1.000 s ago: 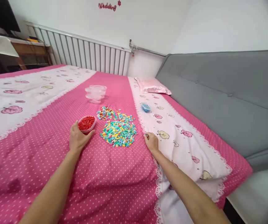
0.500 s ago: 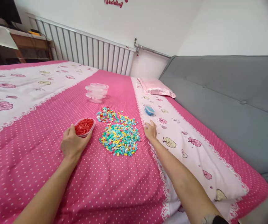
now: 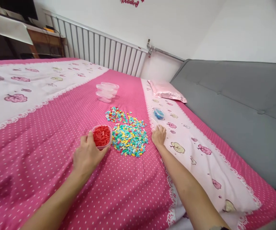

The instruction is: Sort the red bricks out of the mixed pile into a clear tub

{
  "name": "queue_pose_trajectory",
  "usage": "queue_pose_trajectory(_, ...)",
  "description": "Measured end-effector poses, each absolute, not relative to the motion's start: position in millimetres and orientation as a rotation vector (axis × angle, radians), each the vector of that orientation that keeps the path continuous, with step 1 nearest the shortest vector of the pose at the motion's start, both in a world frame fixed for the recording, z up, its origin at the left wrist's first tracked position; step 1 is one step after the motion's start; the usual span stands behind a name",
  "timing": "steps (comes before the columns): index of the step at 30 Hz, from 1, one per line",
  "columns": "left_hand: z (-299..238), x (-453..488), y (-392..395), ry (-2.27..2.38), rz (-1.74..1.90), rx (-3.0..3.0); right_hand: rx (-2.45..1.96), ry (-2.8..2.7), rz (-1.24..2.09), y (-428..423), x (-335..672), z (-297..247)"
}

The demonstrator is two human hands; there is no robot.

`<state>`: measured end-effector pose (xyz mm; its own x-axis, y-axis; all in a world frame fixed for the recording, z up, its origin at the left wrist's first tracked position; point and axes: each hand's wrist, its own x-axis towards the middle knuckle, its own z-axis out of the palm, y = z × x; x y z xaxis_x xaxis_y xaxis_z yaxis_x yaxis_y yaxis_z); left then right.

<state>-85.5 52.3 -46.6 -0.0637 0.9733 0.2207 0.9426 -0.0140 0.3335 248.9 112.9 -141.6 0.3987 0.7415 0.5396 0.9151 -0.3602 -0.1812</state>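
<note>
My left hand (image 3: pixel 89 154) is closed round the near left side of a clear plastic container (image 3: pixel 101 147). Small red plastic pieces (image 3: pixel 101 135) fill it, and it is tilted a little towards me. Right beside it a pile of small mixed-colour plastic pieces (image 3: pixel 130 139) lies on the bed, mostly turquoise, yellow and green. Across the pile, my right hand (image 3: pixel 159 135) rests at the edge of the white strip with its fingers curled together; whatever they may hold is hidden. Just beyond those fingers sits a clear container of blue pieces (image 3: pixel 159 113).
A smaller scatter of mixed pieces (image 3: pixel 116 115) lies behind the pile. Several clear plastic containers (image 3: pixel 107 92) stand farther back. A pink pillow (image 3: pixel 168 91) lies near the grey padded headboard (image 3: pixel 236 92). The pink dotted bedsheet (image 3: pixel 118 191) has wrinkles.
My left hand has brought the container of red pieces rightwards, up against the pile. My right hand's fingers, spread before, are now curled together. The view has shifted slightly.
</note>
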Motion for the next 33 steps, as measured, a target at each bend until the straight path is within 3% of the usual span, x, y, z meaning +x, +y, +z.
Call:
queue_pose_trajectory(7,-60,-96,57,1.919,0.716,2.058,-1.871,-1.338,-0.681,70,231,-138)
queue_pose_trajectory(14,-67,-103,70,1.618,0.981,1.861,-1.745,-1.157,-0.5,46,227,-122)
queue_pose_trajectory(18,-64,-105,78,1.494,1.108,1.654,-1.579,-0.864,-0.239,43,200,-94)
queue_pose_trajectory(24,-67,-108,82,1.3,1.204,1.335,-1.151,-0.733,0.605,32,127,-45)
queue_pose_trajectory(33,-72,-112,87,1.364,1.249,1.188,-1.142,-0.74,0.787,30,72,-39)
